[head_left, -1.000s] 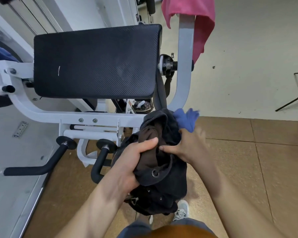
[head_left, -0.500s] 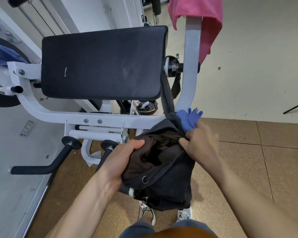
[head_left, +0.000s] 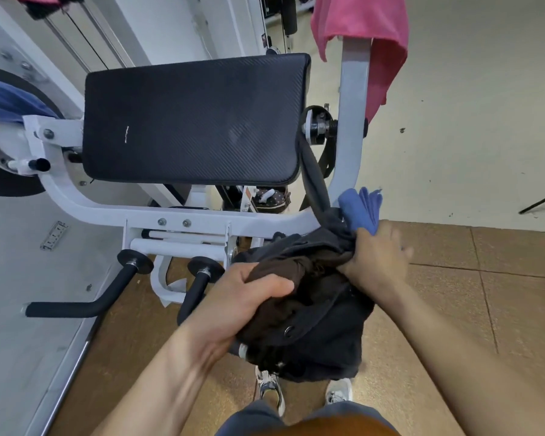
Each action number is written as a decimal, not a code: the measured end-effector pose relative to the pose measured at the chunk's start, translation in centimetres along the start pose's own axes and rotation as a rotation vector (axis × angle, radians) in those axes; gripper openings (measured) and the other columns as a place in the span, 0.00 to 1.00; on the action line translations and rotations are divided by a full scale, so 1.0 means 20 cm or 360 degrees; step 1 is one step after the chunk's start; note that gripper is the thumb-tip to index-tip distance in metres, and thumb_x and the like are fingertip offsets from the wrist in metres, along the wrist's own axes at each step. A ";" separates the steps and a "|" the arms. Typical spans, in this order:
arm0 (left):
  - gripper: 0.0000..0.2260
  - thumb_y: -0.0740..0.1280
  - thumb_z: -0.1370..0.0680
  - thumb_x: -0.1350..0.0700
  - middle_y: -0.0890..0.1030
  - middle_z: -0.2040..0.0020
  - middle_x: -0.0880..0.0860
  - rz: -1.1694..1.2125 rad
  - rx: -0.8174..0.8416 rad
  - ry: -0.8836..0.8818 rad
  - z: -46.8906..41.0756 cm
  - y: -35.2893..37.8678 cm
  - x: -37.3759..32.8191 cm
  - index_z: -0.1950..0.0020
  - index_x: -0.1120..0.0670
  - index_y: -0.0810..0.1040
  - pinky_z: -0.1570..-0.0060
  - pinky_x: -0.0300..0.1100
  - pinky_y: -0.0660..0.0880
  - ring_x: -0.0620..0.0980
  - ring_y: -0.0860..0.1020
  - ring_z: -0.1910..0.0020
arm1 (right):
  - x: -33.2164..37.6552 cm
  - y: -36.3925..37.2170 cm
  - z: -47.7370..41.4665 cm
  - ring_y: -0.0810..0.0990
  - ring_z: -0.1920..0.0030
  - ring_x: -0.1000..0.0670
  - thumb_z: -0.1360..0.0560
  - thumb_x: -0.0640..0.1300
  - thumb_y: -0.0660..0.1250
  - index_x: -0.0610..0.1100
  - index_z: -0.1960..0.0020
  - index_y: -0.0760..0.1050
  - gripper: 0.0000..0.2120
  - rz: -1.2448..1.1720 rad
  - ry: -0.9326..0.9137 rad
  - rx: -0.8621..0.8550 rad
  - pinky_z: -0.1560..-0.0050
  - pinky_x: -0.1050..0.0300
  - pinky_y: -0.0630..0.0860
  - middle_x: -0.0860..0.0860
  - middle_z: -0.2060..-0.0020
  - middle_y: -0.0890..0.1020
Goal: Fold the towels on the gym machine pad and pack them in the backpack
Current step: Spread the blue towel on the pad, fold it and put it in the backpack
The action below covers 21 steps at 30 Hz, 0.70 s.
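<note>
The black padded gym machine pad [head_left: 192, 121] stands bare at far left. Near it, the left hand [head_left: 233, 306] grips a brown towel [head_left: 283, 278] at the mouth of the black fabric backpack [head_left: 321, 338]. The right hand [head_left: 375, 259] clutches the backpack's rim beside a folded blue towel [head_left: 361, 207]. A pink towel [head_left: 365, 23] drapes the white frame post [head_left: 353, 114].

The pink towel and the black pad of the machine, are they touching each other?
Apart. In the head view the pink towel hangs over the white upright post, and a clear strip of background separates it from the right edge of the black pad.
</note>
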<state>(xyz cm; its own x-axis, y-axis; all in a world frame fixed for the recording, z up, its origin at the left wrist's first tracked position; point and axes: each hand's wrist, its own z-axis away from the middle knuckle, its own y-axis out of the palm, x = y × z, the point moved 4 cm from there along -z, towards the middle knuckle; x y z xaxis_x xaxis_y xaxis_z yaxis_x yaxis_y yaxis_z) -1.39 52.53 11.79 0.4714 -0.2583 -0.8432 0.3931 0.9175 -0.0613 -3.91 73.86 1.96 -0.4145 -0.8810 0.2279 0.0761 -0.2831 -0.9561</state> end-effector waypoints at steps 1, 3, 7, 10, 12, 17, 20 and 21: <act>0.06 0.73 0.31 0.54 0.82 0.65 0.53 -0.0184 -0.0149 0.0032 -0.01 -0.04 0.00 0.62 0.57 0.82 0.63 0.42 0.74 0.51 0.80 0.65 | -0.04 -0.02 -0.01 0.66 0.43 0.41 0.32 0.54 0.67 0.46 0.48 0.74 0.16 0.0009 0.0041 -0.0019 0.47 0.44 0.66 0.44 0.47 0.69; 0.06 0.70 0.28 0.50 0.81 0.69 0.46 -0.0902 -0.0585 0.0178 -0.03 -0.14 -0.02 0.62 0.50 0.80 0.64 0.42 0.73 0.47 0.79 0.65 | -0.10 -0.09 -0.02 0.68 0.44 0.40 0.31 0.52 0.67 0.47 0.46 0.75 0.16 0.0066 0.0083 -0.0097 0.48 0.44 0.67 0.44 0.47 0.69; 0.05 0.66 0.27 0.48 0.72 0.55 0.46 -0.1966 -0.1016 0.0508 -0.04 -0.23 -0.09 0.60 0.46 0.72 0.65 0.42 0.68 0.50 0.72 0.52 | -0.11 -0.23 0.01 0.72 0.48 0.39 0.33 0.48 0.67 0.48 0.47 0.75 0.15 0.0180 0.0004 -0.0181 0.50 0.46 0.69 0.44 0.50 0.70; 0.08 0.66 0.27 0.59 0.70 0.52 0.51 -0.2009 -0.0938 0.0627 -0.10 -0.19 -0.06 0.51 0.53 0.70 0.65 0.46 0.67 0.54 0.72 0.55 | -0.08 -0.30 0.01 0.74 0.56 0.39 0.34 0.49 0.66 0.49 0.52 0.77 0.11 0.0025 -0.0026 -0.0077 0.58 0.52 0.69 0.45 0.53 0.72; 0.23 0.65 0.29 0.64 0.72 0.47 0.54 -0.2112 -0.0832 0.0603 -0.17 -0.13 -0.05 0.36 0.51 0.66 0.65 0.48 0.67 0.58 0.74 0.54 | -0.04 -0.33 0.01 0.74 0.61 0.43 0.35 0.49 0.67 0.49 0.59 0.77 0.06 -0.0152 -0.0049 0.0041 0.65 0.56 0.66 0.46 0.58 0.76; 0.42 0.68 0.34 0.56 0.69 0.35 0.56 -0.2469 -0.0767 0.0904 -0.23 0.03 -0.08 0.24 0.50 0.52 0.51 0.54 0.73 0.59 0.75 0.46 | 0.00 -0.34 0.01 0.79 0.64 0.46 0.39 0.48 0.71 0.40 0.59 0.78 0.13 -0.0626 -0.0025 0.0331 0.67 0.56 0.68 0.47 0.66 0.82; 0.42 0.67 0.31 0.51 0.74 0.45 0.54 -0.2360 -0.0589 0.0817 -0.26 0.02 -0.06 0.23 0.47 0.47 0.62 0.49 0.72 0.59 0.77 0.57 | -0.01 -0.33 -0.01 0.72 0.68 0.46 0.43 0.47 0.71 0.38 0.64 0.74 0.14 -0.0810 -0.0010 0.0448 0.65 0.54 0.64 0.47 0.71 0.74; 0.36 0.66 0.28 0.50 0.76 0.52 0.52 -0.2189 -0.0513 0.0736 -0.27 0.01 -0.07 0.24 0.45 0.51 0.65 0.48 0.72 0.59 0.77 0.59 | 0.00 -0.33 -0.01 0.70 0.68 0.47 0.44 0.46 0.71 0.40 0.67 0.72 0.12 -0.0875 -0.0029 0.0529 0.65 0.53 0.63 0.48 0.72 0.72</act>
<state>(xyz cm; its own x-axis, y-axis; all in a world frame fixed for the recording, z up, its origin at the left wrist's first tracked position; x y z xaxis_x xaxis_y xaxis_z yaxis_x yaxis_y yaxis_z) -6.32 54.67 9.99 -0.4264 -0.8973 -0.1144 0.0945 0.0816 -0.9922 -4.54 75.79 8.16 -0.4578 -0.5791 0.6746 0.1348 -0.7952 -0.5912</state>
